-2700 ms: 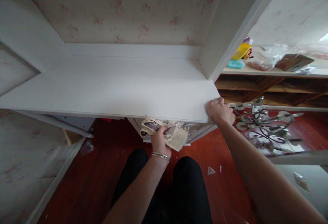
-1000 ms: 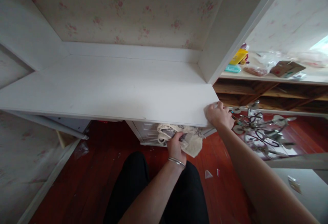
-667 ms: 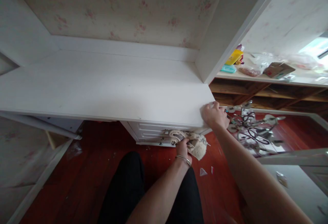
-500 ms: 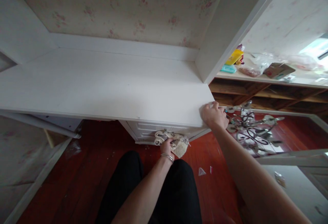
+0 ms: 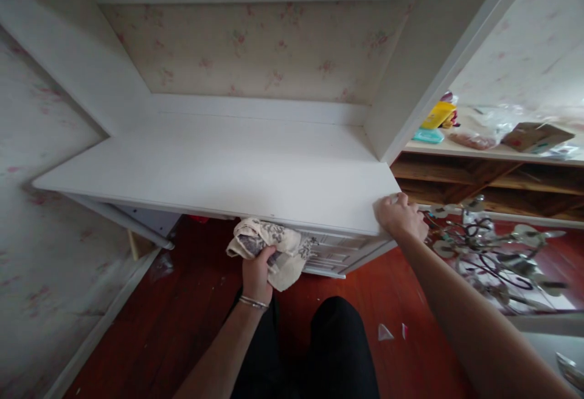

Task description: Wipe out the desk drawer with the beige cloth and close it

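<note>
My left hand (image 5: 258,274) is closed around a crumpled cream cloth (image 5: 287,250) with a dark floral print. A bracelet circles that wrist. The cloth is just in front of the white desk (image 5: 255,162), below its front edge, and covers part of the drawer fronts (image 5: 337,250). At the desk's front right corner, my right hand (image 5: 402,216) grips the edge with bent fingers; the undersides of its fingers are hidden.
To the right, a chandelier (image 5: 502,253) with curled arms lies on the floor beside a low wooden shelf unit (image 5: 438,174). On that unit are a yellow packet (image 5: 438,114), a cardboard box (image 5: 536,136) and plastic bags. Small scraps (image 5: 384,332) lie on the red floor.
My left hand has raised the cloth and brought it left, nearer the desk's front edge. My right hand stays on the corner. The view has tilted up and turned left.
</note>
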Motion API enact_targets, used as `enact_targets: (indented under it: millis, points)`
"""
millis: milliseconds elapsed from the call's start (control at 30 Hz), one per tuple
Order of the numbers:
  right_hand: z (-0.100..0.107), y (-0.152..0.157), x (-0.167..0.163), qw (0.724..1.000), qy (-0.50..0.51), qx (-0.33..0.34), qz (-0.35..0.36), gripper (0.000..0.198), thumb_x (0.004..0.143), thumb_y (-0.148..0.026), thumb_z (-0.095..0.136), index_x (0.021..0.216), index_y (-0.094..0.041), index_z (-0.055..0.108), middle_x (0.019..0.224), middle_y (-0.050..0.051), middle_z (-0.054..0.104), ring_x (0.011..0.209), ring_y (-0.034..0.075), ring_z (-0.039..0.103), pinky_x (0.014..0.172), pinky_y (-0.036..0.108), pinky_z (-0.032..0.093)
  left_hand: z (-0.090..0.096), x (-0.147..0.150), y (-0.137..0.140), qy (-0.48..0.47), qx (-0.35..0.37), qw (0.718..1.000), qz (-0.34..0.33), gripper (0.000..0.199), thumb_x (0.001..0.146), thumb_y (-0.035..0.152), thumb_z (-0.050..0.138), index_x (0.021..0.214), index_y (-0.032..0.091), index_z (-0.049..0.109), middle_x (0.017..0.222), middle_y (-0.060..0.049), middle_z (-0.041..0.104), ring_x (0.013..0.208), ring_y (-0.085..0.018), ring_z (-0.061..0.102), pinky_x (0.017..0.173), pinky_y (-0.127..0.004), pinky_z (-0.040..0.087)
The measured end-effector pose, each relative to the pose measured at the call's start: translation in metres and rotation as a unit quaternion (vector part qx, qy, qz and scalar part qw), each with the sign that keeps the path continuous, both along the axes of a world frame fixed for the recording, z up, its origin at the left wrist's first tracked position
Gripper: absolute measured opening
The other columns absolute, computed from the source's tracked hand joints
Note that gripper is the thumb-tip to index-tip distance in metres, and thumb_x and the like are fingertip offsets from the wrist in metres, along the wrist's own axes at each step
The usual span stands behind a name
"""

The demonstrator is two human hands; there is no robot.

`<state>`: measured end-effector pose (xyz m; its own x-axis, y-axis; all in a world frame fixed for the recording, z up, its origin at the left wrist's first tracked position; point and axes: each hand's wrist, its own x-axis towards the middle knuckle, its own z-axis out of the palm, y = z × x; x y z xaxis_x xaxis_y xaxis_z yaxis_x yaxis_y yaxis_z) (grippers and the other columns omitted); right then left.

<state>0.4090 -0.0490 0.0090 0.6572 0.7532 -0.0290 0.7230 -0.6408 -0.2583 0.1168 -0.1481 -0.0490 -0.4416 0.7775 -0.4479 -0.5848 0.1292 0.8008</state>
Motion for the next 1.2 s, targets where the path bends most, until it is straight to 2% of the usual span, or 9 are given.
enact_targets:
  millis: [100,167,333,467,567,700,867,1067,1200]
  points:
    - [0.0,0.0,0.001,1.0,0.0,0.002,0.003,0.058,0.094,-0.048,0.024,0.14,-0.018,0.041,0.129,0.024,0.047,0.116,0.041,0.047,0.087,0.055,0.041,0.035,-0.023,-0.02,0.179,0.063,0.982,0.007,0.035,0.06,0.016,0.076,0.094,0.017,0.066,0.099,-0.005,0.069,0.101,-0.025,0.063,0.095,-0.038,0.049]
    - [0.0,-0.001,0.001,1.0,0.001,0.003,0.004,0.057,0.094,-0.048,0.024,0.14,-0.018,0.041,0.128,0.023,0.047,0.116,0.041,0.048,0.087,0.054,0.042,0.056,-0.037,-0.029,0.342,0.116,0.932,0.02,0.037,0.062,0.02,0.077,0.098,0.018,0.067,0.104,-0.006,0.068,0.11,-0.025,0.06,0.105,-0.038,0.041]
    - [0.0,-0.001,0.002,1.0,0.006,-0.003,0.005,0.059,0.094,-0.05,0.024,0.138,-0.017,0.043,0.128,0.023,0.047,0.115,0.04,0.048,0.087,0.053,0.042,0.102,-0.071,0.001,0.696,0.265,0.661,0.087,0.038,0.072,0.017,0.068,0.11,0.02,0.064,0.113,-0.008,0.066,0.113,-0.025,0.058,0.103,-0.037,0.042]
    - [0.0,-0.001,0.002,1.0,0.008,-0.004,0.0,0.058,0.093,-0.05,0.024,0.138,-0.017,0.043,0.128,0.023,0.047,0.115,0.04,0.049,0.087,0.054,0.042,0.111,-0.08,0.069,0.834,0.249,0.482,-0.098,0.048,0.081,0.009,0.051,0.123,0.031,0.059,0.128,-0.003,0.059,0.121,-0.022,0.052,0.105,-0.039,0.038]
    - [0.002,0.0,0.002,1.0,0.005,-0.003,0.002,0.056,0.094,-0.048,0.024,0.137,-0.018,0.043,0.127,0.023,0.048,0.114,0.039,0.049,0.087,0.053,0.042,0.092,-0.077,0.119,0.858,0.152,0.415,-0.263,0.05,0.083,0.014,0.048,0.129,0.032,0.055,0.137,-0.003,0.053,0.132,-0.024,0.041,0.111,-0.045,0.028]
    - [0.003,0.0,0.002,1.0,0.007,-0.006,0.0,0.057,0.094,-0.05,0.024,0.137,-0.019,0.043,0.127,0.021,0.048,0.114,0.039,0.05,0.088,0.052,0.043,0.065,-0.071,0.164,0.836,0.066,0.412,-0.355,0.063,0.089,0.051,0.04,0.147,0.029,0.029,0.154,-0.003,0.028,0.142,-0.028,0.021,0.115,-0.056,0.01]
    - [0.002,0.001,0.001,1.0,-0.002,-0.005,-0.004,0.057,0.094,-0.05,0.023,0.136,-0.018,0.044,0.128,0.022,0.048,0.115,0.039,0.049,0.088,0.052,0.042,0.067,-0.054,0.181,0.818,0.052,0.41,-0.399,0.086,0.078,0.078,0.034,0.15,0.035,0.015,0.159,-0.004,0.008,0.144,-0.038,0.002,0.11,-0.067,0.001]
    - [0.002,0.003,0.002,1.0,0.008,-0.01,-0.008,0.059,0.093,-0.052,0.024,0.139,-0.019,0.041,0.129,0.022,0.048,0.116,0.04,0.048,0.089,0.054,0.042,0.083,-0.062,0.162,0.847,0.135,0.399,-0.324,0.067,0.084,0.072,0.035,0.144,0.045,0.028,0.159,0.002,0.008,0.144,-0.037,0.004,0.108,-0.068,-0.003]
    - [0.002,0.002,0.002,1.0,0.004,0.007,-0.002,0.06,0.092,-0.052,0.026,0.138,-0.019,0.043,0.128,0.022,0.049,0.116,0.041,0.048,0.088,0.055,0.042,0.072,-0.122,0.159,0.849,0.074,0.481,-0.206,0.05,0.096,0.049,0.02,0.139,0.034,0.041,0.154,-0.002,0.029,0.142,-0.025,0.021,0.114,-0.058,0.005]
